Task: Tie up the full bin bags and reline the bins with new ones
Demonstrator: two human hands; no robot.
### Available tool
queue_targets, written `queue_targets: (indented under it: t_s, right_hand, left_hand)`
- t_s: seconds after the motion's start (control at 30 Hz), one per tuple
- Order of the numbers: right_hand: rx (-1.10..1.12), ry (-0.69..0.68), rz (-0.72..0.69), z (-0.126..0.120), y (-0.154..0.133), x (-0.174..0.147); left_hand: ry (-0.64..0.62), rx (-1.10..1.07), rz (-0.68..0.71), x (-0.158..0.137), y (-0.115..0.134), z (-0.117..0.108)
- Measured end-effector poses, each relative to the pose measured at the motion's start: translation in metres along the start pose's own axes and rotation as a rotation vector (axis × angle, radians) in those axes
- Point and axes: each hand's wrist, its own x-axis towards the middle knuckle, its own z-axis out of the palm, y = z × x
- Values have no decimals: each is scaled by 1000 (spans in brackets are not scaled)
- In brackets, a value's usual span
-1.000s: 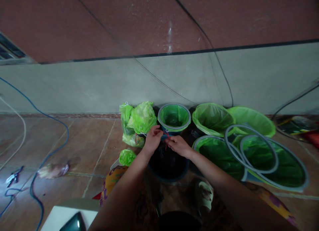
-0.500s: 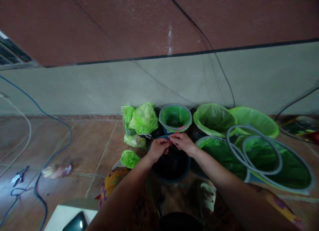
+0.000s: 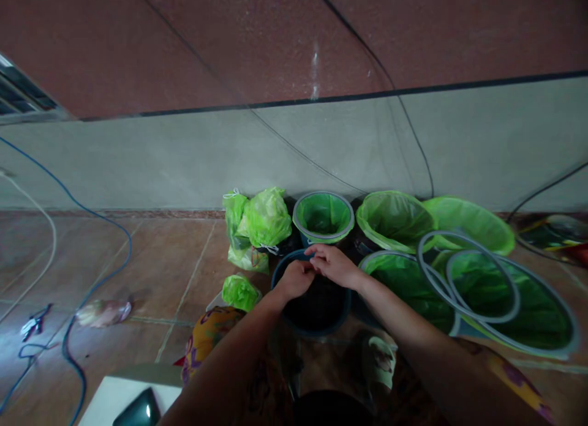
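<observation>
Over the dark bucket in front of me, my two hands meet fingertip to fingertip. My left hand is closed, thumb and fingers pinched together; what they hold, if anything, is hidden. From the right, my right hand reaches across with its fingers pressed near the left thumb, its index finger lying further out. Whatever sits between its fingers is too small to make out. The bucket's inside is black and unclear. Just behind the hands stands a small bin lined with a green bag.
Filled green bags are heaped left of the bucket. Further right stand green-lined bins, with a loose grey ring lying across them. A blue hose runs over the tiles. A phone rests on a white surface.
The pink-red string seen at my fingers no longer shows. My left hand has turned slightly, and the right fingers have spread over toward it. Bins and bags are unchanged.
</observation>
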Motion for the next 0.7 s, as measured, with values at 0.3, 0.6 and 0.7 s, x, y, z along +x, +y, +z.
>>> queue_targets:
  t_s: [0.3, 0.6, 0.7]
  right_hand:
    - [-145, 86, 78, 0, 21, 4]
    - [-734, -125, 149, 16, 20, -6]
    - [-757, -205, 155, 7, 15, -3]
  left_hand:
    - [63, -141, -131, -1, -5, 0]
    - [232, -296, -262, -2, -8, -6]
    - [231, -187, -209, 2, -12, -7]
